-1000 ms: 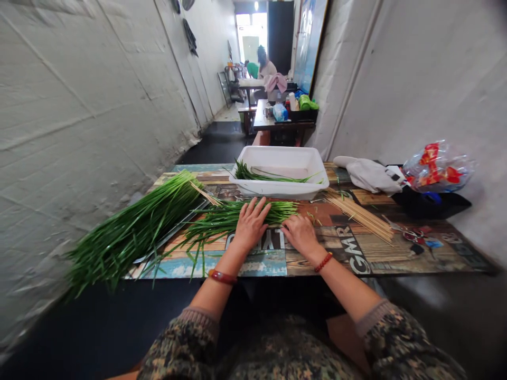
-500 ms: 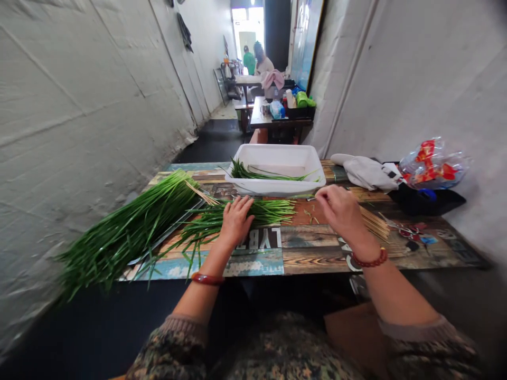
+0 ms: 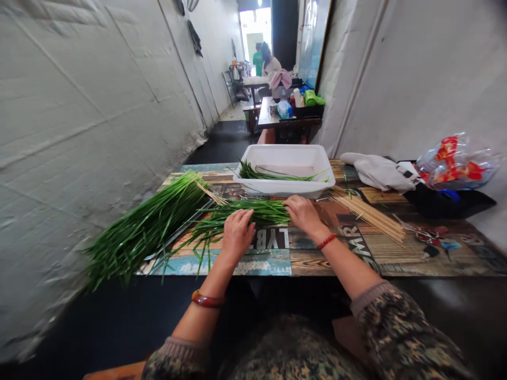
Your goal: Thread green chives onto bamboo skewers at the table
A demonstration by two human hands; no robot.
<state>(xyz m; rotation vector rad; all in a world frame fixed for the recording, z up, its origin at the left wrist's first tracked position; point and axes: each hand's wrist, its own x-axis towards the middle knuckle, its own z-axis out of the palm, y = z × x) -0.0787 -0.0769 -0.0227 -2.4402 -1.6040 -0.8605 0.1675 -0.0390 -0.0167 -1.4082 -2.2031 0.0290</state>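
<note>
A small bunch of garlic chives point(image 3: 265, 210) lies crosswise on the table before me. My left hand point(image 3: 238, 228) rests along its front edge, fingers stretched over the leaves and thumb apart. At the bunch's right end my right hand point(image 3: 304, 212) has its bent fingers closed around the stem ends; the fingertips are partly hidden. To the left, a large pile of garlic chives point(image 3: 154, 221) lies slantwise on a tray, its leaves hanging over the table edge. Several thin wooden skewers point(image 3: 212, 192) lie between pile and bunch.
Behind the bunch stands a white plastic tub point(image 3: 283, 187) with some chives inside. To the right are a bundle of wooden skewers point(image 3: 368, 215), scissors point(image 3: 430, 234), a pale cloth point(image 3: 382, 171) and a clear-and-red plastic bag point(image 3: 455, 163). Farther back, people are beside another table point(image 3: 271, 116).
My right hand has moved left and down from above the table onto the stem ends of the bunch. My left hand stays on the bunch. The view has shifted slightly.
</note>
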